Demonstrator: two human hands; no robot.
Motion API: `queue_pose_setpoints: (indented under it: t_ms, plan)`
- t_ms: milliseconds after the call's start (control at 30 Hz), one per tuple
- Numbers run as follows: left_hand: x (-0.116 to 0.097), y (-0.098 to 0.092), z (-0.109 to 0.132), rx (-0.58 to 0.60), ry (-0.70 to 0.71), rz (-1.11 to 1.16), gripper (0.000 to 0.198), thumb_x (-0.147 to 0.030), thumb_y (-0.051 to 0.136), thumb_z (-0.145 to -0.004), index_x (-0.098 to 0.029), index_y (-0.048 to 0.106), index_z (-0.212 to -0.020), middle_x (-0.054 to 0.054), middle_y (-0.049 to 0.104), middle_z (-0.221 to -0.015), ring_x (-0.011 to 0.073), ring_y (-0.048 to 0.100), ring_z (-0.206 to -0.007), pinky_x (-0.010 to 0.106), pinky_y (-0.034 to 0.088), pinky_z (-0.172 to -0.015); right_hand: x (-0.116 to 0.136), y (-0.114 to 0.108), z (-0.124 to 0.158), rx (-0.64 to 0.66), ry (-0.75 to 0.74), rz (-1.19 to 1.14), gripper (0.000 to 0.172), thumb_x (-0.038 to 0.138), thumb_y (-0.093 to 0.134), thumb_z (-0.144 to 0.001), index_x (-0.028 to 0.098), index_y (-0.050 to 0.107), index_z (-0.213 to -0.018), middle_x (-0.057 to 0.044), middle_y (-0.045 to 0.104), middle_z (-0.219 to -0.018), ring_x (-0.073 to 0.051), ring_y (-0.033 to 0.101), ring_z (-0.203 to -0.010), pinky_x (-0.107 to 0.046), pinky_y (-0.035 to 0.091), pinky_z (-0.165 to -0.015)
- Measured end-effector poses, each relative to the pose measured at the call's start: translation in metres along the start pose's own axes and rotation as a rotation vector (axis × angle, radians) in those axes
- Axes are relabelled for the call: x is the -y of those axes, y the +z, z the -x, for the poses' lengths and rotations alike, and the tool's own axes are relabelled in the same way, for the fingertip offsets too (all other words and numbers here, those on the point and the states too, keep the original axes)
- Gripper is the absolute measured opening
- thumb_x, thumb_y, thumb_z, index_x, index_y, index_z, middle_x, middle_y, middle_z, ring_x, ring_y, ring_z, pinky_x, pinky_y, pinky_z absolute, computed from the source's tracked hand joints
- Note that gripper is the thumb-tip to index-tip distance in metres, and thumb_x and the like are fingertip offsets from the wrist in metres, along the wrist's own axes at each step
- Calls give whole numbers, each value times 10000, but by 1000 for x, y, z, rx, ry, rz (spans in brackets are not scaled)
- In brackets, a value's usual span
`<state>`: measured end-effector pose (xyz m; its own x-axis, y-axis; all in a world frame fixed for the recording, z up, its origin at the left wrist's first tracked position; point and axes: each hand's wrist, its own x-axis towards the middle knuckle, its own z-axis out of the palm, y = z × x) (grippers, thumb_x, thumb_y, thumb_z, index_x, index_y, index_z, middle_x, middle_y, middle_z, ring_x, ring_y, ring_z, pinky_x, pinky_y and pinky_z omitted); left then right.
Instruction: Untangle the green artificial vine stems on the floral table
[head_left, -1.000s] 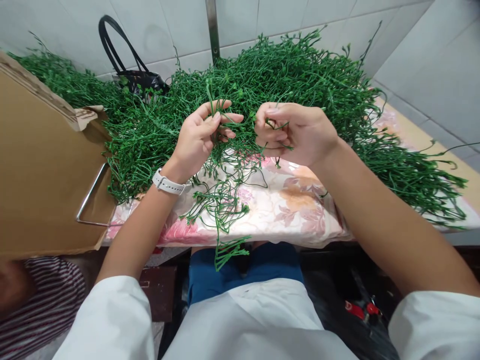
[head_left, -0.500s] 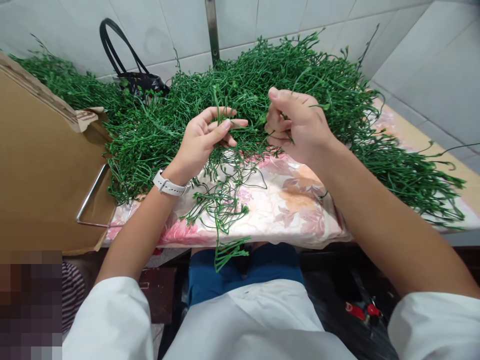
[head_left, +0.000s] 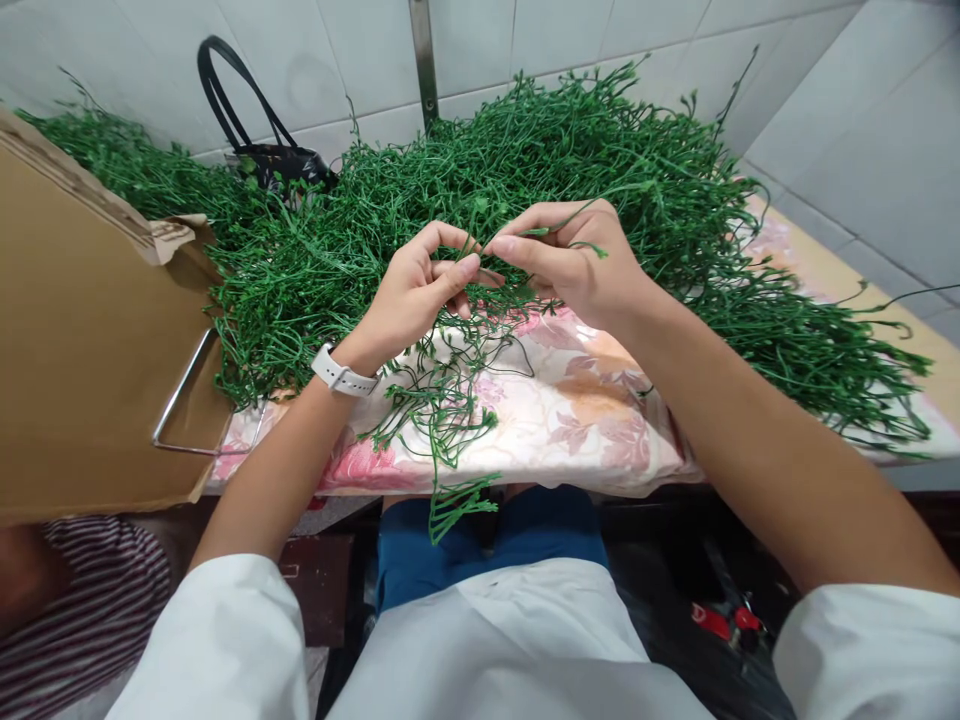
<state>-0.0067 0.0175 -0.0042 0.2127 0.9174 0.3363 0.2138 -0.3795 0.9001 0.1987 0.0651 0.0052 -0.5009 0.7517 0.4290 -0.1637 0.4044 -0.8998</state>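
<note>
My left hand (head_left: 431, 275), with a white watch strap (head_left: 343, 372) at the wrist, is pinched around a green artificial stem whose tip shows above the fingers. My right hand (head_left: 581, 250) meets it fingertip to fingertip, thumb and forefinger closed; thin green stems poke out between its fingers. What lies right between the touching fingertips is too small to make out. Behind both hands rises a large heap of green artificial stems (head_left: 540, 150) with small branched tips. Below them, a loose cluster of joined stems (head_left: 442, 410) hangs over the table's front edge.
A floral tablecloth (head_left: 600, 390) covers the table. On the left stands a cardboard box (head_left: 90, 330) beside a bent metal wire handle (head_left: 184, 390). A black bag (head_left: 281, 165) sits among the stems by the tiled wall. At lower left is another person's striped top (head_left: 97, 600).
My right hand has moved left and down, from apart to touching my left fingertips. My left hand has shifted slightly right. The heap looks the same.
</note>
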Motion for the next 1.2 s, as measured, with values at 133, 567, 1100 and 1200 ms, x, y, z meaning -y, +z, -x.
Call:
queue_pose_setpoints:
  t_ms: [133, 567, 1100, 1200]
  plan:
    - [1, 0, -2, -114, 47, -56, 391, -598, 654, -995, -217, 579, -1044, 31, 751, -945, 101, 743, -667, 194, 555, -508, -1, 0, -1, -69, 2, 19, 456, 607, 887, -787, 224, 641, -789, 64, 330, -537, -86, 259, -482, -282, 178, -419]
    - [5, 3, -3, -242, 108, -9, 425, -669, 708, -927, -255, 630, -988, -47, 606, -653, 76, 582, -472, 197, 426, -417, 2, 2, 0, -132, 33, -73, 431, 567, 876, -822, 254, 587, -762, 82, 257, -509, -96, 153, -502, -313, 125, -453]
    - [9, 5, -4, -222, 78, 16, 558, -774, 659, -903, -235, 517, -914, -46, 518, -725, 33, 463, -408, 204, 303, -383, -2, 2, 1, -73, -14, -10, 378, 479, 953, -750, 234, 665, -738, 40, 400, -557, -119, 279, -545, -319, 160, -482]
    - [15, 4, -6, -308, 78, -25, 555, -793, 565, -948, -242, 497, -943, -45, 509, -714, 35, 470, -430, 206, 292, -415, 0, 3, 4, -81, -97, 45, 330, 466, 918, -800, 225, 711, -713, 38, 402, -537, -113, 279, -538, -323, 159, -495]
